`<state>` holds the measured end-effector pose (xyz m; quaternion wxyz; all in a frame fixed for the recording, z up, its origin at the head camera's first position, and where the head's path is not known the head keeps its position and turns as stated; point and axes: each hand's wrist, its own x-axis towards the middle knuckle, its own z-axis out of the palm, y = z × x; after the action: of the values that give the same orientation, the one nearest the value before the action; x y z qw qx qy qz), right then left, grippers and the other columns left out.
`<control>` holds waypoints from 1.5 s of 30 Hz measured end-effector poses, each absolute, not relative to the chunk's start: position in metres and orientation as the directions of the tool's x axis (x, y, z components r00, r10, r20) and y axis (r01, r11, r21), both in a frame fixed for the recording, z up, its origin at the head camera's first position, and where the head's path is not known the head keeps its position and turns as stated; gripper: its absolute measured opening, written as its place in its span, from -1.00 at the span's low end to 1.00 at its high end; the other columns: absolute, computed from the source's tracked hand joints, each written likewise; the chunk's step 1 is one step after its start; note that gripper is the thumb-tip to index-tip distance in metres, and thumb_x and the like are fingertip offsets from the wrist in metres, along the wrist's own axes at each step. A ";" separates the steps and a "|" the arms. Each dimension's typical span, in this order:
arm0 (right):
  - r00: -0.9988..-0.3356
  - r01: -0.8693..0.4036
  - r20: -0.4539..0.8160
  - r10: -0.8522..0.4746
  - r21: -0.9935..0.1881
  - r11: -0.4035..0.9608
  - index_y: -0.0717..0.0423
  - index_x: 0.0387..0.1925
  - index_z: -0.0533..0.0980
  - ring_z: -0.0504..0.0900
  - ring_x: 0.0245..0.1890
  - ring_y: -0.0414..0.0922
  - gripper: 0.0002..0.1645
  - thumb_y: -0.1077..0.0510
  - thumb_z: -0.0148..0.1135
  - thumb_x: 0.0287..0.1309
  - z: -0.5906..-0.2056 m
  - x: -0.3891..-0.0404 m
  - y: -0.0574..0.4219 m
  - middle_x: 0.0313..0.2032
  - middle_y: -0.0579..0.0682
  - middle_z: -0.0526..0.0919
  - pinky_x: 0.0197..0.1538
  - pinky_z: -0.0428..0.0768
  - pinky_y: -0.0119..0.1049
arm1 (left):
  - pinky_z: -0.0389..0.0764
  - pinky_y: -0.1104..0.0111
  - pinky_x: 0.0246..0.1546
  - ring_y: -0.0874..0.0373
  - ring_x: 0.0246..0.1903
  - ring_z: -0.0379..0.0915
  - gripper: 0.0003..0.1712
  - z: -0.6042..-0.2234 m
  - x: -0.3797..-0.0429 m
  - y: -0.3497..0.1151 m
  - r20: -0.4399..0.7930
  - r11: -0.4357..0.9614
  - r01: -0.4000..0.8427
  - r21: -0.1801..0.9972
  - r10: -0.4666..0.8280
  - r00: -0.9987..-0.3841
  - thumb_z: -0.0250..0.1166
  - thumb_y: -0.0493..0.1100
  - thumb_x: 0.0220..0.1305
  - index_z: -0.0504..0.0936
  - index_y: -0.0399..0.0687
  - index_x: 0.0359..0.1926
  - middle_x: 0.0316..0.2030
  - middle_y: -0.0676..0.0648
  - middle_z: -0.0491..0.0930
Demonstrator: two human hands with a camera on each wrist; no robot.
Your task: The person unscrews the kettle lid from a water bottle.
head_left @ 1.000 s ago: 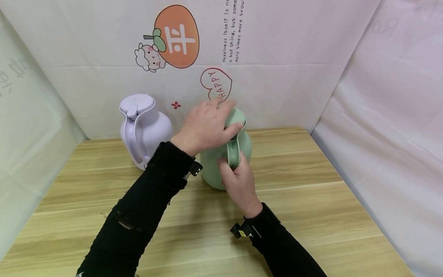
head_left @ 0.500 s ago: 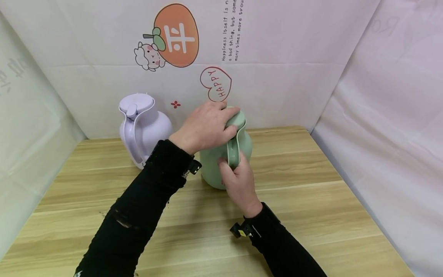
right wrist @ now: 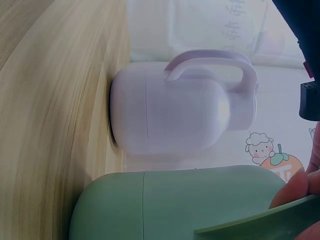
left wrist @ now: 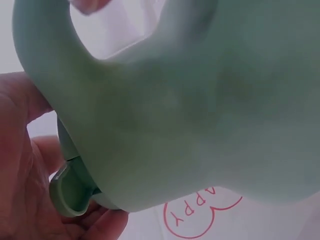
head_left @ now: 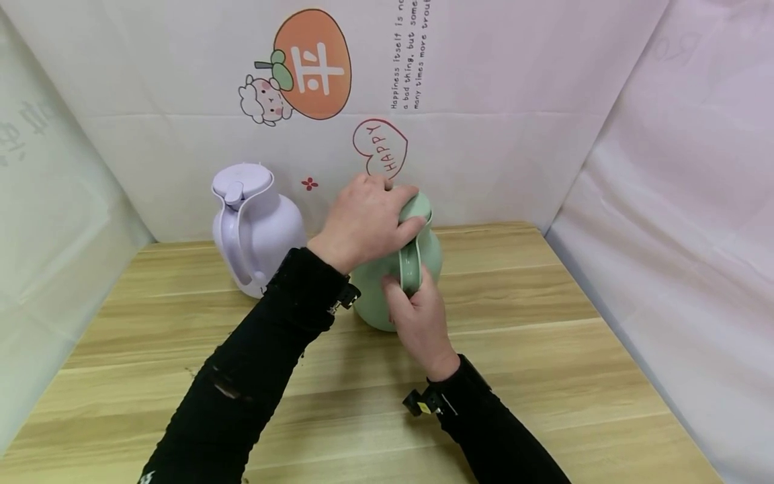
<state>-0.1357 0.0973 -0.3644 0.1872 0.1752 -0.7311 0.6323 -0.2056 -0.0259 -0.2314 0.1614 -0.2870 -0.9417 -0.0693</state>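
Note:
A green thermos jug (head_left: 432,252) stands upright on the wooden table, its handle (head_left: 410,262) facing me. From the left, my left hand (head_left: 365,218) grips its lid (head_left: 418,207), the thumb at the side nearest the handle. In the left wrist view, fingers (left wrist: 25,185) surround the lid's raised tab (left wrist: 67,192) and the jug's body (left wrist: 165,110) fills much of the picture. Lower down, my right hand (head_left: 420,326) holds the handle, its thumb at the left side. Parts of the lid and neck are hidden behind the left hand in the head view.
To the left stands a lilac thermos jug (head_left: 272,225) with its lid on, close behind the left forearm. A white printed cloth (head_left: 496,121) hangs at the back of the table (head_left: 520,376), and cloths hang along both sides.
The fingers of the left hand have shifted slightly on the lid, first closing in and then moving a little right. The right hand and both jugs look still.

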 end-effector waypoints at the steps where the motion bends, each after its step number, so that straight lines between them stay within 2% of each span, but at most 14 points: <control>1: -0.869 -0.491 0.494 -0.016 -0.860 0.138 0.04 -0.30 0.38 0.46 -0.72 -0.08 -0.82 0.14 0.13 0.50 -0.364 -0.135 0.097 -0.69 -0.03 0.41 -0.55 0.47 -0.26 | 0.42 0.11 0.23 -0.07 0.11 0.48 -0.42 -0.232 -0.205 -0.025 0.346 0.830 0.556 0.034 0.513 -0.786 0.07 0.23 0.51 0.58 0.11 0.37 0.13 -0.14 0.66; 8: -0.873 -0.484 0.487 -0.014 -0.863 0.146 0.04 -0.29 0.38 0.47 -0.72 -0.08 -0.83 0.14 0.12 0.50 -0.365 -0.135 0.099 -0.70 -0.03 0.41 -0.56 0.47 -0.26 | 0.44 0.16 0.08 -0.05 -0.03 0.44 -0.36 -0.232 -0.205 -0.020 0.335 0.863 0.505 0.011 0.473 -0.815 0.08 0.36 0.48 0.57 0.14 0.34 0.00 -0.18 0.63; 16: -0.873 -0.483 0.487 -0.014 -0.861 0.158 0.05 -0.27 0.39 0.47 -0.71 -0.09 -0.83 0.12 0.13 0.50 -0.364 -0.134 0.100 -0.69 -0.03 0.41 -0.56 0.47 -0.26 | 0.45 0.18 -0.12 -0.06 -0.15 0.35 -0.36 -0.232 -0.204 -0.016 0.346 0.892 0.447 0.068 0.400 -0.849 0.12 0.45 0.40 0.60 0.15 0.19 -0.17 -0.16 0.50; 21: -0.866 -0.496 0.499 -0.025 -0.854 0.157 0.05 -0.28 0.38 0.45 -0.71 -0.09 -0.83 0.14 0.11 0.51 -0.363 -0.134 0.100 -0.69 -0.03 0.40 -0.56 0.45 -0.26 | 0.46 0.17 -0.15 -0.06 -0.17 0.33 -0.35 -0.233 -0.204 -0.016 0.370 0.900 0.426 0.090 0.367 -0.854 0.14 0.50 0.35 0.61 0.14 0.10 -0.20 -0.14 0.46; 30: -0.866 -0.499 0.500 -0.032 -0.854 0.149 0.06 -0.27 0.38 0.46 -0.71 -0.09 -0.83 0.14 0.11 0.52 -0.363 -0.134 0.099 -0.69 -0.04 0.41 -0.54 0.47 -0.26 | 0.45 0.17 -0.21 -0.05 -0.19 0.32 -0.35 -0.235 -0.202 -0.015 0.375 0.902 0.417 0.110 0.350 -0.858 0.13 0.52 0.35 0.61 0.13 0.06 -0.21 -0.12 0.42; 33: -0.861 -0.507 0.507 -0.040 -0.850 0.143 0.07 -0.30 0.36 0.45 -0.71 -0.09 -0.80 0.13 0.11 0.53 -0.364 -0.134 0.099 -0.69 -0.03 0.41 -0.54 0.46 -0.26 | 0.48 0.15 -0.17 -0.07 -0.15 0.35 -0.33 -0.234 -0.200 -0.015 0.352 0.902 0.416 0.116 0.354 -0.866 0.11 0.51 0.37 0.59 0.13 0.10 -0.14 -0.15 0.45; 38: -0.857 -0.513 0.513 -0.045 -0.846 0.146 0.08 -0.33 0.35 0.44 -0.72 -0.10 -0.76 0.12 0.11 0.53 -0.365 -0.134 0.100 -0.70 -0.04 0.40 -0.56 0.45 -0.27 | 0.52 0.06 0.02 -0.13 0.05 0.43 -0.31 -0.232 -0.199 -0.016 0.301 0.896 0.434 0.091 0.391 -0.870 0.05 0.46 0.44 0.53 0.14 0.30 0.11 -0.22 0.52; 40: -0.854 -0.519 0.518 -0.049 -0.842 0.148 0.08 -0.36 0.35 0.44 -0.73 -0.11 -0.74 0.12 0.10 0.53 -0.365 -0.134 0.100 -0.71 -0.05 0.39 -0.57 0.45 -0.27 | 0.51 0.06 0.08 -0.13 0.08 0.45 -0.31 -0.231 -0.199 -0.017 0.285 0.890 0.451 0.064 0.417 -0.863 0.02 0.40 0.47 0.50 0.12 0.36 0.14 -0.22 0.54; 45: -0.848 -0.530 0.527 -0.059 -0.837 0.138 0.08 -0.42 0.35 0.44 -0.74 -0.11 -0.70 0.14 0.10 0.53 -0.363 -0.135 0.100 -0.73 -0.05 0.38 -0.58 0.45 -0.27 | 0.48 0.07 0.08 -0.13 0.04 0.43 -0.33 -0.229 -0.200 -0.019 0.242 0.877 0.477 0.057 0.451 -0.859 -0.03 0.24 0.46 0.42 0.10 0.46 0.16 -0.21 0.55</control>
<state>-0.1351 0.0995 -0.3634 0.1885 0.2014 -0.7304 0.6248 -0.1997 -0.0193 -0.2288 0.1115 -0.2412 -0.9623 -0.0576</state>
